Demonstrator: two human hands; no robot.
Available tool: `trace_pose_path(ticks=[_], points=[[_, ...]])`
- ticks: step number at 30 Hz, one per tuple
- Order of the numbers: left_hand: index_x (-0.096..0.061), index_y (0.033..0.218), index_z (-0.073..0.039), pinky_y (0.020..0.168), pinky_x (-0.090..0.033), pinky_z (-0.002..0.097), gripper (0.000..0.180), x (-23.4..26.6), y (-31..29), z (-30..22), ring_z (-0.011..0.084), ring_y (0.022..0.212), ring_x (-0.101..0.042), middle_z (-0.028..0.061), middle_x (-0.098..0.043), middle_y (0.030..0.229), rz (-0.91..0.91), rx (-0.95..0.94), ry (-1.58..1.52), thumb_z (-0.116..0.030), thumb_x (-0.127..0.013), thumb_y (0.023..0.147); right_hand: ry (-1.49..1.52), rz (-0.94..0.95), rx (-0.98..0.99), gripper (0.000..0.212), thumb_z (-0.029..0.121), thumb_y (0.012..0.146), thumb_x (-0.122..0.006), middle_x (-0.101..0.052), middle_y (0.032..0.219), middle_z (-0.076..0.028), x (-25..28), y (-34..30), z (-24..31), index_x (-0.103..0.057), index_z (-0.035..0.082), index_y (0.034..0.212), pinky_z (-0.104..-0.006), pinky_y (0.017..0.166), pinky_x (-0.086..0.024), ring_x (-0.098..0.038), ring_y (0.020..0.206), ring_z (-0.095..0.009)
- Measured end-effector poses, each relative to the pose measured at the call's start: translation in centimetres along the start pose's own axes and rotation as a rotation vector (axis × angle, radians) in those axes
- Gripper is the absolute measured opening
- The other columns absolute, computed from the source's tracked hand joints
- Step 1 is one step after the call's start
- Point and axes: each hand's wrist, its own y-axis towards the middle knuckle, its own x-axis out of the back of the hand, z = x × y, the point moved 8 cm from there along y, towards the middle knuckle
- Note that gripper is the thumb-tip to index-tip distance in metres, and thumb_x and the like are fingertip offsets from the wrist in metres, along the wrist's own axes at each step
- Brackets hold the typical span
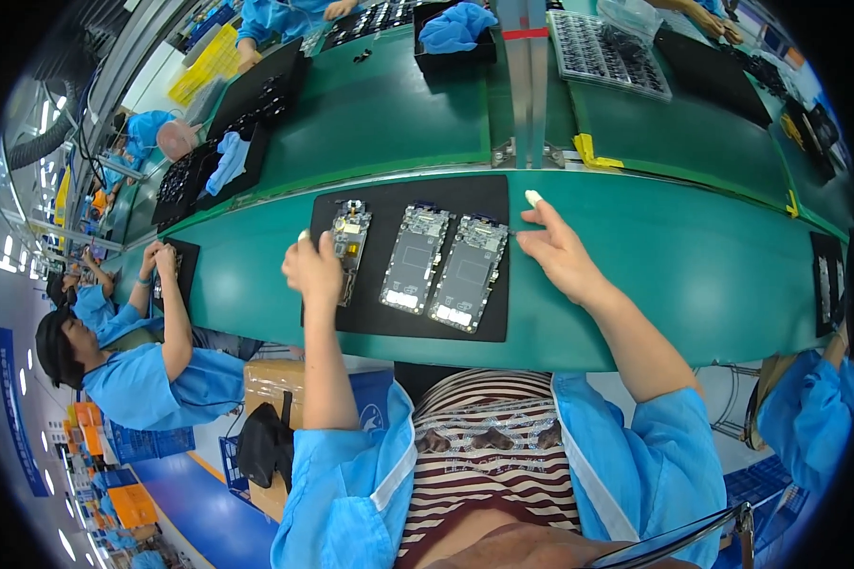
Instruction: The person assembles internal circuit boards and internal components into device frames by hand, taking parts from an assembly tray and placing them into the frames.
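Observation:
Three opened phone frames with exposed circuit boards lie on a black mat (351, 326). The left phone frame (353, 226) is partly covered by my left hand (313, 270). This hand hovers at the mat's left side, its lower fingers curled, thumb and covered index fingertip apart with nothing visible between them. Side by side, slightly tilted, are the middle phone frame (415, 258) and the right phone frame (470, 271). My right hand (562, 254) is beyond the mat's right edge, fingers spread, a pale cover on one fingertip. I see nothing held in it.
The green bench (588, 332) runs sideways under the mat. Behind it, a metal post (527, 85) rises from the divider. Across stand a black bin with blue cloth (455, 28) and a parts tray (607, 55). A co-worker (152, 370) sits at left; another sleeve (811, 408) shows right.

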Motion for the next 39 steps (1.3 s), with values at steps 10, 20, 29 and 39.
trace_pose_path(ticks=[10,20,29,39], points=[[-0.053,0.125,-0.006,0.096,-0.034,0.0549,0.053,-3.9,-2.5,-1.1,0.0431,0.112,-0.043,0.0228,-0.048,0.122,0.175,-0.091,-0.2,-0.048,-0.045,0.093,-0.729,-0.286,0.086,0.066,0.039,0.091,-0.054,-0.052,0.11,-0.03,4.7,0.0,4.1,-0.032,-0.007,0.133,-0.0483,0.084,-0.044,-0.053,0.099,-0.044],[-0.041,0.127,0.01,0.092,-0.035,0.0492,0.074,-0.4,-11.3,-16.3,0.0403,0.11,-0.04,0.0272,-0.043,0.119,0.24,-0.496,-0.248,-0.04,-0.069,0.079,-0.945,-0.469,0.313,0.058,0.03,0.091,-0.056,-0.045,0.127,-0.022,6.5,-0.6,6.3,-0.037,-0.003,0.134,-0.0479,0.095,-0.033,-0.045,0.113,-0.037],[-0.058,0.093,0.009,0.074,-0.049,0.045,0.027,-1.3,-12.3,-19.9,0.0387,0.082,-0.059,0.0224,-0.06,0.09,0.399,-0.656,-0.09,-0.012,-0.065,0.078,-0.622,-0.257,0.51,0.036,0.014,0.09,-0.055,-0.054,0.116,-0.02,4.0,-0.7,6.8,-0.051,-0.005,0.12,-0.0374,0.092,-0.041,-0.052,0.107,-0.034],[-0.057,0.083,0.005,0.049,-0.038,0.0344,0.012,1.7,-11.3,-18.6,0.022,0.051,-0.054,0.0147,-0.057,0.06,0.74,-0.462,-0.604,-0.007,-0.059,0.085,0.047,0.236,0.222,0.034,0.018,0.098,-0.046,-0.065,0.099,-0.006,0.8,0.2,3.1,-0.054,-0.003,0.124,-0.026,0.079,-0.047,-0.058,0.091,-0.011]])
